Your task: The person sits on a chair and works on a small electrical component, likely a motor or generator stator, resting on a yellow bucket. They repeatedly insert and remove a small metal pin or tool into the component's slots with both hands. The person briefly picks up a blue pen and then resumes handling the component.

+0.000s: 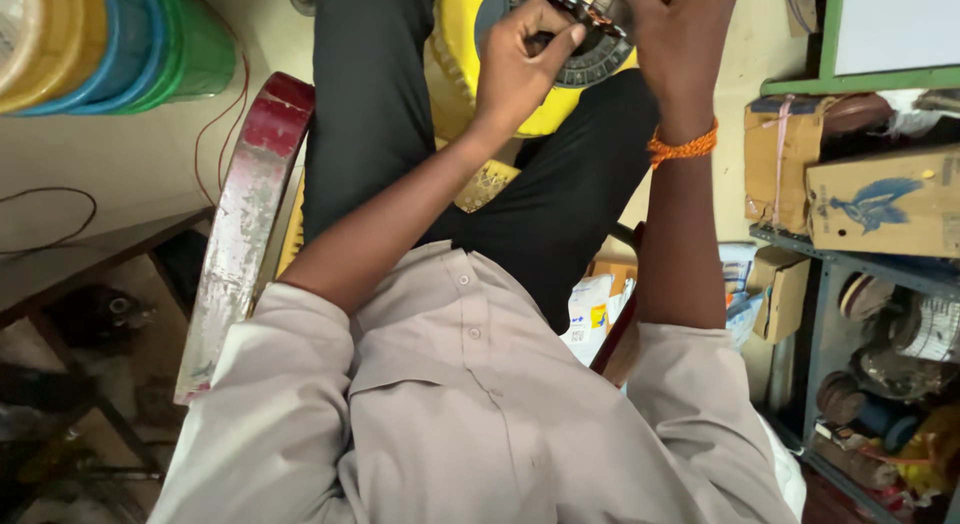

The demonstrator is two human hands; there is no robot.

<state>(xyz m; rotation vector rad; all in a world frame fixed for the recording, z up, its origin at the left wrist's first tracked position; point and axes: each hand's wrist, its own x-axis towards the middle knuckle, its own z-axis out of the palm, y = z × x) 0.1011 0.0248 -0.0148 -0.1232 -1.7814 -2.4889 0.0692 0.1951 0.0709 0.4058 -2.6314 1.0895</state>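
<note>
Both hands work at a round metal ring resting on a yellow drum on the person's lap.

The left hand point(520, 69) pinches the near edge of the ring point(590, 44), fingers closed on a thin reddish-brown wire there. The right hand point(680, 34), an orange thread at its wrist, grips the ring's right side, though its fingers are partly cut off. The yellow drum point(465, 54) lies under the ring; cardboard boxes point(880, 199) sit on shelves well right of it.

A pale floor point(130, 154) lies below. Coloured wire coils point(110, 44) sit upper left, cardboard boxes point(880, 199) fill a metal shelf point(830, 274) at right, beside a worn red chair arm point(240, 224).
</note>
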